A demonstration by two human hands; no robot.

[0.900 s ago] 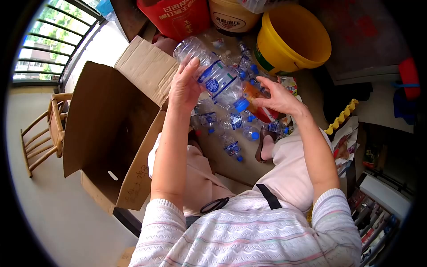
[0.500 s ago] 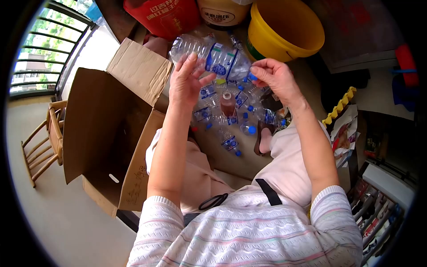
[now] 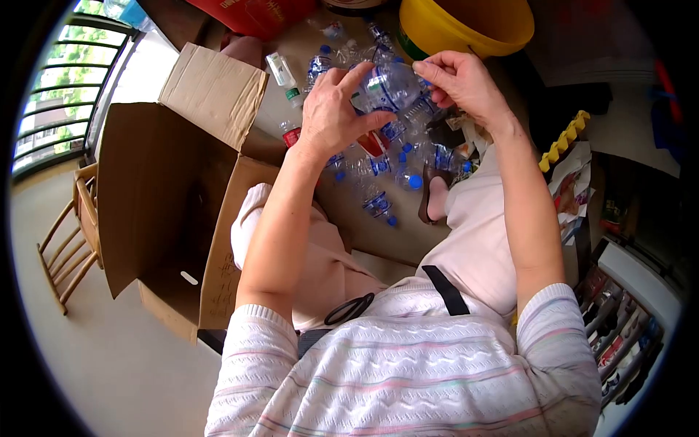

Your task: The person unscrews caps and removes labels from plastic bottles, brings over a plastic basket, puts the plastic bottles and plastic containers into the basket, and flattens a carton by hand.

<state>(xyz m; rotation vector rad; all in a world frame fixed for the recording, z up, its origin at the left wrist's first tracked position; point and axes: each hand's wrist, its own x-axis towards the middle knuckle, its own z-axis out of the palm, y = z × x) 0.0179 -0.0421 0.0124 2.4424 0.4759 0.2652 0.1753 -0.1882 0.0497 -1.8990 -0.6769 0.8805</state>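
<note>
A clear plastic bottle (image 3: 393,87) with a blue label is held up between my two hands, its neck pointing right. My left hand (image 3: 331,109) wraps round the label part from above, thumb below and fingers over the top; its bottom end is hidden behind the hand. At the neck, my right hand (image 3: 460,81) pinches with thumb and fingers; a bit of blue cap shows there, mostly covered. Beneath lie several empty bottles with blue caps, among them a bottle (image 3: 377,205) near my feet and a bottle (image 3: 408,177) beside my shoe.
To the left stands an open cardboard box (image 3: 227,218), with a wooden chair (image 3: 69,240) beyond it. A yellow bucket (image 3: 466,29) and a red container (image 3: 255,14) are at the back. A green-capped bottle (image 3: 282,74) lies near the box flap. On the right is a yellow wavy-edged strip (image 3: 564,140).
My left hand has turned from palm up beneath the bottle to back up over it. My right hand stays at the neck end. The view has tilted down slightly.
</note>
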